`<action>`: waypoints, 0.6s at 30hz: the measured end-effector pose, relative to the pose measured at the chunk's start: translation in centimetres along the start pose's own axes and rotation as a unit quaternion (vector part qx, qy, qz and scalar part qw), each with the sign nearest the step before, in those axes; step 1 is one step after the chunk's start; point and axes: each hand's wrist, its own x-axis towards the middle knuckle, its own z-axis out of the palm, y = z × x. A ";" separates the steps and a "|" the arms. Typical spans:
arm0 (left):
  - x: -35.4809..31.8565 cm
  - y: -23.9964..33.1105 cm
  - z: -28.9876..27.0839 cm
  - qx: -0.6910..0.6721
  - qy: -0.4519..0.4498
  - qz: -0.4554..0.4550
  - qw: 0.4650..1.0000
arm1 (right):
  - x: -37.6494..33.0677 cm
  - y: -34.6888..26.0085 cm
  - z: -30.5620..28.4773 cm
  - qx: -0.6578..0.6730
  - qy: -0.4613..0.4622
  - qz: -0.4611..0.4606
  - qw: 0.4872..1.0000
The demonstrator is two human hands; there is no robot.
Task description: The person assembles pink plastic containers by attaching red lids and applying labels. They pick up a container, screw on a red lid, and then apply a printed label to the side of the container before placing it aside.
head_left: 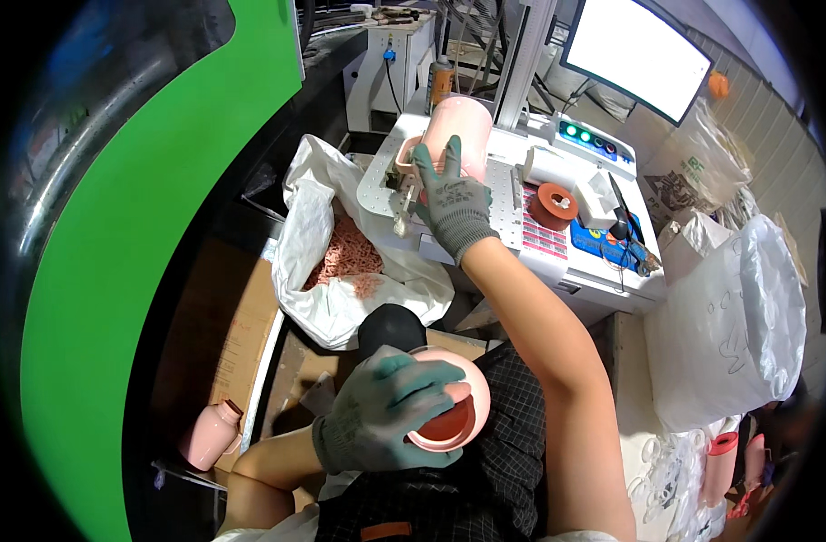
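Observation:
Both my hands wear grey-green gloves. Over my lap, my left hand [386, 411] is wrapped round a pink round-mouthed vessel [472, 370]. Its opening faces up towards me and its inside looks reddish. My right arm reaches forward to a pink jug [463, 122] with a side handle, which lies tilted over a perforated metal plate [503, 194]. My right hand [456, 190] grips the jug's near end, with two fingers stretched along its side. The hand hides that end and part of whatever supports it.
Left of the plate, an open white sack [291, 280] holds pinkish shreds. Another pink vessel [212, 435] lies at lower left beside a green machine panel [79, 316]. A brown tape roll [553, 206], a lit button box [594, 143] and a monitor [639, 54] occupy the right. A large white bag [711, 334] stands nearby.

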 end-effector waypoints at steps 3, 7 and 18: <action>-0.3 -0.4 0.4 -0.002 -0.018 0.002 1.000 | -1.7 -0.3 -0.7 -0.032 0.097 -0.009 0.995; 0.9 -0.9 1.7 -0.011 -0.048 0.009 0.999 | -8.5 1.5 -2.9 0.028 0.202 -0.057 0.977; 2.1 -5.3 6.2 -0.224 -0.052 0.088 0.969 | -42.1 11.3 -3.1 0.190 0.231 0.231 0.926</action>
